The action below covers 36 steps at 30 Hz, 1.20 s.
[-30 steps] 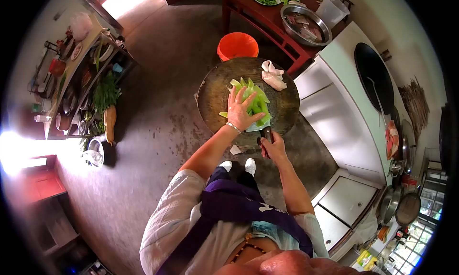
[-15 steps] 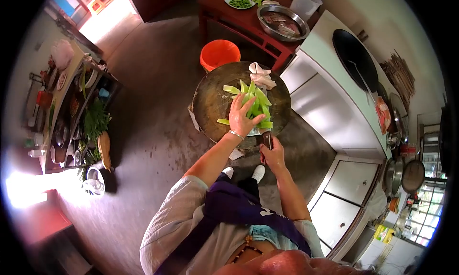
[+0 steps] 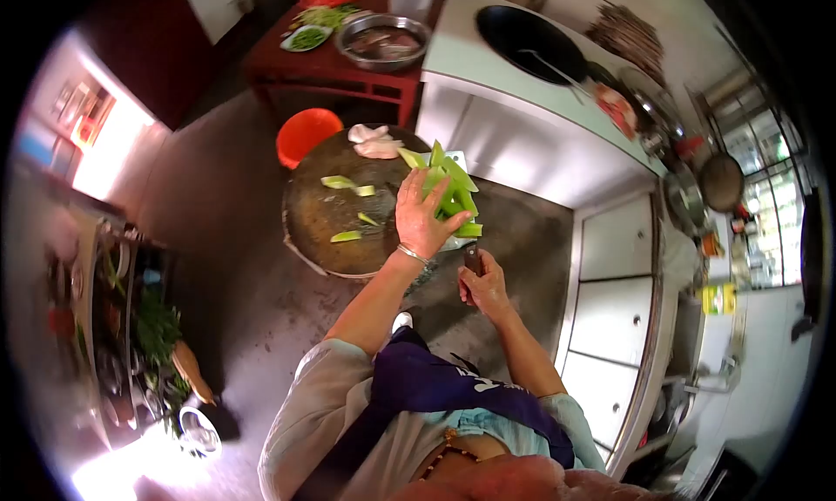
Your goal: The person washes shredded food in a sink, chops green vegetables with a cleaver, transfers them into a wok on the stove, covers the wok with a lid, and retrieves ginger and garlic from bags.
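Observation:
My right hand (image 3: 484,285) is closed around the dark handle of a cleaver (image 3: 472,258), its broad blade mostly hidden under a pile of sliced green vegetable pieces (image 3: 457,187). On the left side of the pile lies my left hand (image 3: 423,213), fingers spread, pressing against the slices. Blade and pile are at the right edge of a round wooden chopping block (image 3: 318,226). A few loose slices (image 3: 346,236) stay on the wood, and a pale piece of meat or fat (image 3: 376,142) sits at its far edge.
An orange-red bucket (image 3: 292,139) stands behind the block. Farther back, a red table (image 3: 261,61) bears a metal basin (image 3: 383,65) and a plate of chopped greens (image 3: 306,38). To the right runs a white counter (image 3: 453,39) with a black wok (image 3: 522,44). Shelves with vegetables line the left.
The cleaver, with the green slices on it and both hands, has moved right across the block to its edge. A few slices are left behind on the wood. My view has turned right.

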### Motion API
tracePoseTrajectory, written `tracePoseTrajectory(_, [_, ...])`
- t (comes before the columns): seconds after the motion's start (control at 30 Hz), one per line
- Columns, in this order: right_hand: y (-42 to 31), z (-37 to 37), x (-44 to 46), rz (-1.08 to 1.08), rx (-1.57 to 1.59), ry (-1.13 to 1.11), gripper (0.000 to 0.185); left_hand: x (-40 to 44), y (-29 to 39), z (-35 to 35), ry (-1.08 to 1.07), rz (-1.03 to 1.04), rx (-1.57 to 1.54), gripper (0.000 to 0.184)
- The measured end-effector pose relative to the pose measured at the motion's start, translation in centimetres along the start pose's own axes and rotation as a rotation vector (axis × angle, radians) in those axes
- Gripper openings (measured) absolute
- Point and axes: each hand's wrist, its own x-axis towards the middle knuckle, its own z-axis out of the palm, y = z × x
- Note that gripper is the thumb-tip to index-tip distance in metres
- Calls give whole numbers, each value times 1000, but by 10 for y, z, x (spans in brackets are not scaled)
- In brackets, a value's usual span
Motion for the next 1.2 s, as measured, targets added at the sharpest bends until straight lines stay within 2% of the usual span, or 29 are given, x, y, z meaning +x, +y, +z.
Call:
tracePoseTrajectory(0.2, [24,-68,-75,-93,86,169,28,-20,104,28,-171,145,-76,60])
tracePoseTrajectory(0.4, [53,-134,-194,-148,184,387,27,-84,227,64,-286,372,-198,61])
tracePoseTrajectory(0.53, [82,-184,-288,-178,248,558,27,-144,326,88,-326,510,-338,61])
tracePoseTrajectory(0.67, [116,-232,-392,-238,317,770,28,-221,432,111,-495,556,-460,62])
tracePoseTrajectory(0.83, [157,-284,-524,-191,335,1037,32,-320,567,127,-661,628,-695,62])
tracePoseTrajectory(0.97, [152,-304,-620,-182,331,1300,29,-379,675,115,-776,711,-879,60])
tracePoseTrajectory(1.17, [146,-344,-743,-135,382,1665,23,-455,837,105,-739,935,-1237,56])
tracePoseTrajectory(1.2, [139,-351,-763,-132,411,1688,22,-470,862,105,-792,925,-1270,56])
